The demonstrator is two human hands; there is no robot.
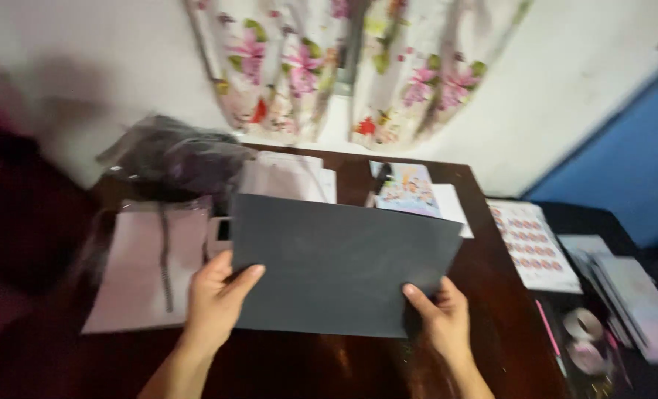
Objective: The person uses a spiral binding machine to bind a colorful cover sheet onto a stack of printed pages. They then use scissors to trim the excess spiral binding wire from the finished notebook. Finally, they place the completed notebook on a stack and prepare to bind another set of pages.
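Observation:
A large dark grey sheet of card [336,262] is held over a dark wooden table [491,295]. My left hand [216,299] grips its lower left corner, thumb lying on top. My right hand [440,314] grips the lower right corner, thumb also on top. The sheet tilts slightly, and its far edge covers part of the papers behind it. The picture is blurred.
A pale pink spiral notebook [148,270] lies at the left, with a crumpled dark plastic bag [177,155] behind it. White papers [288,177] and a colourful printed sheet [406,188] lie at the back. A sticker sheet [532,244], tape rolls [586,336] and stacked papers [635,295] are at the right.

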